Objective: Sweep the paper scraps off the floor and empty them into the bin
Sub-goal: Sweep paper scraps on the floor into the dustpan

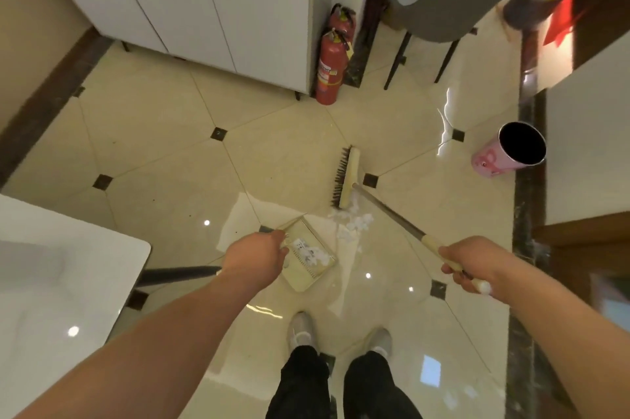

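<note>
White paper scraps (353, 222) lie in a small heap on the glossy tiled floor, right of the dustpan. My left hand (259, 256) grips the handle of the cream dustpan (305, 273), which holds a few scraps. My right hand (472, 265) grips the end of the broom handle (392, 214). The broom head (346, 178), cream with dark bristles, sits just beyond the scrap heap. A pink bin (511, 150) with a dark open mouth stands on the floor to the far right, about a tile away from the broom.
Two red fire extinguishers (332, 60) stand by the white cabinet (211, 9) ahead. A grey chair (443, 5) is at the upper right. A white table (51, 282) with a dark leg fills the left. My shoes (300, 330) are just behind the dustpan.
</note>
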The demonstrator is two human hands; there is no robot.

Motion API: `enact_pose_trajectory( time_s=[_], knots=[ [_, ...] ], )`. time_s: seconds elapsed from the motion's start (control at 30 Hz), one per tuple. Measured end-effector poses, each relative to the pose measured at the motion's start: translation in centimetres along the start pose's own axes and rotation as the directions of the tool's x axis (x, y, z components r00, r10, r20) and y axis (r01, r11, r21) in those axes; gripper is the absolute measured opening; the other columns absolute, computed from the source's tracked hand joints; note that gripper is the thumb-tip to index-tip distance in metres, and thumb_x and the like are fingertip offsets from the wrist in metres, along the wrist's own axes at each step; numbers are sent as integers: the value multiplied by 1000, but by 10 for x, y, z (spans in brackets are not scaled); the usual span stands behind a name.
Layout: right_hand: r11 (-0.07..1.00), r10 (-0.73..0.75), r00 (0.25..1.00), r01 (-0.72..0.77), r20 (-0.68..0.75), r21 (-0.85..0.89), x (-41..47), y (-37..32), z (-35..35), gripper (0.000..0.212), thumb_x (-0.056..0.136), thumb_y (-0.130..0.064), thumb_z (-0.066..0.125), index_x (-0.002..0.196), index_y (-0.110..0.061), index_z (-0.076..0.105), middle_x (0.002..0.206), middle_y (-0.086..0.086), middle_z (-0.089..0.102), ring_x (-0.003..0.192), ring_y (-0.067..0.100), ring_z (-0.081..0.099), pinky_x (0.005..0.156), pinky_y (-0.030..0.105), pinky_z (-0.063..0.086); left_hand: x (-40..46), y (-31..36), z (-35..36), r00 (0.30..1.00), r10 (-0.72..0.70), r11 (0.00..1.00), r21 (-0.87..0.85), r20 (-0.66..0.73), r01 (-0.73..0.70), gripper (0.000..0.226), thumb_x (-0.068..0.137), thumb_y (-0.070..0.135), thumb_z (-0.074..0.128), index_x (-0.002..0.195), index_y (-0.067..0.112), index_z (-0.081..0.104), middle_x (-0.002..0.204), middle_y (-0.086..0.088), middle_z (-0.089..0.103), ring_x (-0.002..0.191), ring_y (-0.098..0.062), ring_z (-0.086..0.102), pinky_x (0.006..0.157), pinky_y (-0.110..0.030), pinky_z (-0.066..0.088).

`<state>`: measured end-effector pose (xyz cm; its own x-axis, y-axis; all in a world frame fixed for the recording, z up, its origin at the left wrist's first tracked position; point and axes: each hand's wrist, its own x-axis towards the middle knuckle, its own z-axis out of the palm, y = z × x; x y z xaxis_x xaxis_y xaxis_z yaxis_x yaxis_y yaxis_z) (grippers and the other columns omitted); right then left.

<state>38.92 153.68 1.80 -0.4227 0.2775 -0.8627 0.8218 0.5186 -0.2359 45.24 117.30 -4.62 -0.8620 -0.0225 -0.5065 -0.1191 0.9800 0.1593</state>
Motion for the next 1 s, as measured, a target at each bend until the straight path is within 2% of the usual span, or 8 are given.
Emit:
enact_pose_trajectory(
  time_s=[0.13, 0.27, 0.37, 0.43, 0.57, 0.7, 0.87, 1.0],
  knots=[
    [934, -168, 983, 134, -76, -330, 28, 13, 0, 25, 96, -20, 57, 104, 2, 67, 90, 20, 70, 70, 35, 67, 68, 44, 55, 21, 11, 4, 1000, 20, 1000, 18, 7, -20, 38, 102, 45, 44, 134, 27, 53, 111, -5, 68, 102, -28, 65, 73, -34, 45],
    [878, -190, 981, 149, -45, -454, 59, 10, 28, 18, 91, -14, 57, 106, -5, 60, 97, 15, 67, 79, 29, 67, 62, 33, 51, 38, 21, 4, 999, 37, 999, 36, -18, -36, 31, 101, 44, 46, 123, 24, 57, 107, -7, 69, 99, -30, 65, 67, -32, 40],
    [898, -136, 989, 148, 58, -414, 70, 6, 63, 2, 89, -5, 55, 88, -6, 56, 87, 13, 63, 69, 26, 62, 59, 28, 50, 47, 25, 5, 999, 46, 999, 14, -17, -46, 27, 101, 45, 47, 117, 26, 59, 102, -5, 70, 91, -29, 66, 57, -30, 39],
    [940, -72, 989, 109, 126, -325, 69, 9, 79, 14, 89, -3, 56, 77, -9, 53, 77, 11, 59, 61, 21, 56, 54, 27, 48, 53, 29, 4, 999, 45, 999, 3, -10, -45, 29, 101, 44, 48, 121, 25, 59, 105, -5, 70, 95, -29, 65, 60, -30, 42],
    [995, 94, 968, -98, 233, 6, 40, 31, 53, 12, 93, -2, 55, 101, 0, 63, 73, 13, 60, 48, 15, 49, 43, 19, 39, 63, 44, -2, 998, 55, 998, 28, 27, -55, 40, 102, 43, 48, 135, 22, 56, 119, -7, 68, 108, -28, 63, 77, -33, 46],
    [976, 23, 977, -68, 212, 205, 3, 45, -7, 19, 92, -4, 56, 109, -7, 66, 81, 13, 62, 45, 10, 42, 45, 19, 36, 66, 55, -10, 994, 65, 997, 22, 86, -67, 40, 101, 41, 49, 135, 21, 56, 122, -7, 67, 109, -27, 63, 84, -35, 51],
    [997, -72, 995, 72, 71, -3, 11, 53, -12, 21, 89, 1, 52, 105, -7, 61, 78, 15, 56, 48, 18, 44, 46, 21, 34, 64, 63, -5, 987, 47, 998, 38, 154, -53, 33, 100, 42, 50, 124, 21, 61, 111, -3, 67, 88, -20, 56, 74, -32, 47],
    [993, -73, 995, 78, 62, -90, 39, 63, 20, 16, 90, -1, 52, 104, -9, 58, 72, 10, 54, 52, 19, 50, 47, 24, 40, 62, 72, 4, 988, 65, 995, 62, 143, -75, 33, 100, 41, 50, 123, 19, 60, 112, -4, 67, 96, -23, 60, 73, -32, 44]
  ],
)
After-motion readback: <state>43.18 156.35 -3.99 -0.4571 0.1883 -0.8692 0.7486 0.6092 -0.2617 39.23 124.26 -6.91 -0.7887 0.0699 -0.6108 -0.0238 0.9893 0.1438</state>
